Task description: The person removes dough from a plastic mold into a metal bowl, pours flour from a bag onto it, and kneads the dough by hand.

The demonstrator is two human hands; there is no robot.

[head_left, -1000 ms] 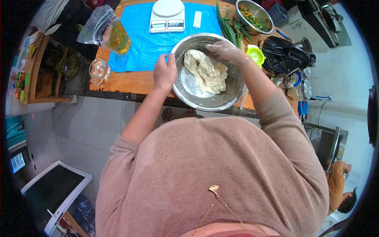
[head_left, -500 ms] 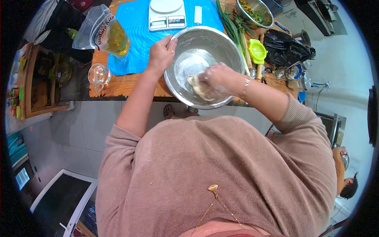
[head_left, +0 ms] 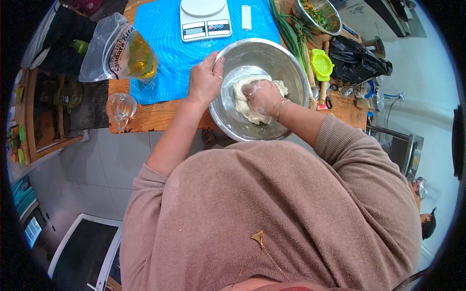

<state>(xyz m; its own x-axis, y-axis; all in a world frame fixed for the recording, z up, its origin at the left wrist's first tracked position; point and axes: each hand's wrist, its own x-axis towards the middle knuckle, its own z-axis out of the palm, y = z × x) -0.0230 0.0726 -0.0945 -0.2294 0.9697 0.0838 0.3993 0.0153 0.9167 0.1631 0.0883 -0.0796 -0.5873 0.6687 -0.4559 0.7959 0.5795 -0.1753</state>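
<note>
A large steel mixing bowl (head_left: 297,82) stands at the table's front edge. Its left rim is gripped by my left hand (head_left: 206,81), thumb on top and fingers round the outside. Inside the bowl, my right hand (head_left: 264,98) presses down into pale, soft dough (head_left: 241,103). Its fingers are curled into the dough and partly hidden by it. The dough spreads around the hand in a ragged lump, and some flour dusts the bowl's wall.
Behind the bowl, a kitchen scale (head_left: 206,20) rests on a blue mat (head_left: 162,29). At left are a bag of yellow oil (head_left: 141,58) and a glass cup (head_left: 121,107). Spring onions (head_left: 290,36), a green mould (head_left: 321,65) and a vegetable bowl (head_left: 335,20) lie right. Another person (head_left: 427,223) is far right.
My right hand has moved from the dough's near right side onto its middle, and the dough now lies wider across the bowl. My left hand keeps hold of the rim.
</note>
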